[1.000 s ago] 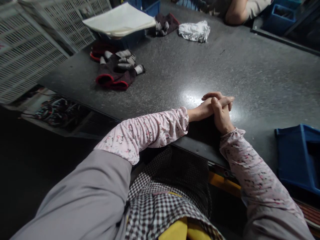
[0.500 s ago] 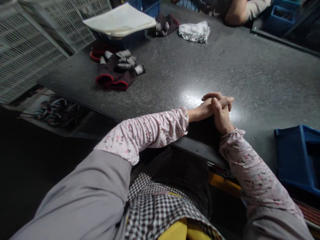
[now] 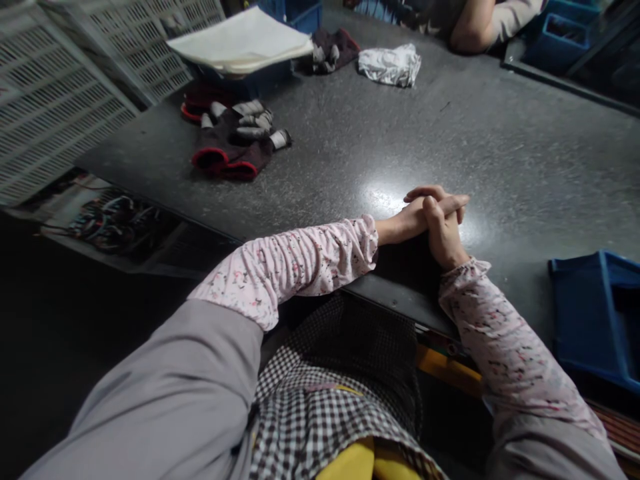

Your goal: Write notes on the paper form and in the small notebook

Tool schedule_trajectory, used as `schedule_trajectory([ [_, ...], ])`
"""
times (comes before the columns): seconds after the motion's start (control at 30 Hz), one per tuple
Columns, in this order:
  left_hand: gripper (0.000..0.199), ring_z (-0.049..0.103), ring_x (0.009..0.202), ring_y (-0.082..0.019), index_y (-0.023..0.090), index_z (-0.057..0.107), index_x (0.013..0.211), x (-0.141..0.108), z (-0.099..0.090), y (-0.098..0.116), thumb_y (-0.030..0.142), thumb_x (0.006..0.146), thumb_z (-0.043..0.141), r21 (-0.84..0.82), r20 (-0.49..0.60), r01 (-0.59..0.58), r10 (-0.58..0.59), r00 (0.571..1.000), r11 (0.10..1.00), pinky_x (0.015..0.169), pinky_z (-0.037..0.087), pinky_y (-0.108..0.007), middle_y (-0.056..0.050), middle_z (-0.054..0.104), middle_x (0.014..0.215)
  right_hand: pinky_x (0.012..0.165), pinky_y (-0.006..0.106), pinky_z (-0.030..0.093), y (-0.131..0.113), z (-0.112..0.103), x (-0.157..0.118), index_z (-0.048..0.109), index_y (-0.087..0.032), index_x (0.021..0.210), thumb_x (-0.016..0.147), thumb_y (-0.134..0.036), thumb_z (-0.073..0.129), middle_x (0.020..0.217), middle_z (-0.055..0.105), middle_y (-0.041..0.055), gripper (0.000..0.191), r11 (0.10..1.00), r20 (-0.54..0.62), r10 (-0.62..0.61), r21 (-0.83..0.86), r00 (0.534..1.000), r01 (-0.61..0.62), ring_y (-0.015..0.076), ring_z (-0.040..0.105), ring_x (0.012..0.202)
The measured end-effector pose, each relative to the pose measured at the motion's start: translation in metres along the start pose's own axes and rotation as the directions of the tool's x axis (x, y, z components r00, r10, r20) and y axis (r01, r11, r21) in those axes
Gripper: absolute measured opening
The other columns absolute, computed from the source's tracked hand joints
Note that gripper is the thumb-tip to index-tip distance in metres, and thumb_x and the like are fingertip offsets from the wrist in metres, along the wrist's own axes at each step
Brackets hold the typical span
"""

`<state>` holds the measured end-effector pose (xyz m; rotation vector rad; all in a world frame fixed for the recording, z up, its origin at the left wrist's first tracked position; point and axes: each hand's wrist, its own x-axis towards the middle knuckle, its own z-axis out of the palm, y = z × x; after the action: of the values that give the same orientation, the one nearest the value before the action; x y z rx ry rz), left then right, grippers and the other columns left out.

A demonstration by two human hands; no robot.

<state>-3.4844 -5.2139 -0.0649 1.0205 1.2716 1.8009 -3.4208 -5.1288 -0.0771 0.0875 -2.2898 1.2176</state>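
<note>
My left hand point(image 3: 407, 220) and my right hand point(image 3: 446, 239) are clasped together above the near edge of the dark speckled table point(image 3: 340, 160). Their fingers are crossed and folded over each other, with the right thumb on top. No object shows in either hand; the space between the palms is hidden. Pink flowered sleeve covers point(image 3: 305, 260) reach to both wrists. Left of my hands, farther back, lie dark work gloves point(image 3: 233, 143) with red cuffs and grey-white fingertips.
White sheets point(image 3: 245, 40) rest on a blue bin at the back left, near more gloves point(image 3: 334, 52) and a crumpled white cloth point(image 3: 391, 65). Another person's arm point(image 3: 473, 27) leans on the far edge. A blue bin point(image 3: 580, 313) stands right; white slatted crates point(image 3: 45, 100) stand left.
</note>
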Motion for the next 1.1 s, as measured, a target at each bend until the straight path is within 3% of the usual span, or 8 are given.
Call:
schedule_trajectory([
  [0.3, 0.038, 0.053, 0.079, -0.015, 0.015, 0.057, 0.073, 0.0011, 0.0003, -0.0010, 0.045, 0.094, 0.049, 0.001, -0.003, -0.002, 0.002, 1.000, 1.000, 0.085, 0.041, -0.031, -0.003, 0.055, 0.076, 0.090, 0.041, 0.049, -0.0009, 0.0001, -0.0007, 0.065, -0.018, 0.104, 0.098, -0.059, 0.046, 0.103, 0.066, 0.0081, 0.045, 0.999, -0.001, 0.045, 0.026, 0.999, -0.045, 0.0206, 0.062, 0.097],
  [1.1, 0.040, 0.054, 0.080, -0.015, 0.018, 0.057, 0.071, 0.0044, -0.0014, -0.0061, 0.046, 0.097, 0.048, 0.030, 0.003, -0.013, 0.012, 1.000, 0.999, 0.085, 0.042, -0.029, -0.001, 0.056, 0.076, 0.089, 0.041, 0.049, -0.0005, 0.0005, 0.0003, 0.065, -0.020, 0.102, 0.100, -0.056, 0.046, 0.102, 0.067, 0.0076, 0.041, 1.000, -0.009, 0.002, 0.017, 1.000, -0.001, 0.0207, 0.062, 0.096],
])
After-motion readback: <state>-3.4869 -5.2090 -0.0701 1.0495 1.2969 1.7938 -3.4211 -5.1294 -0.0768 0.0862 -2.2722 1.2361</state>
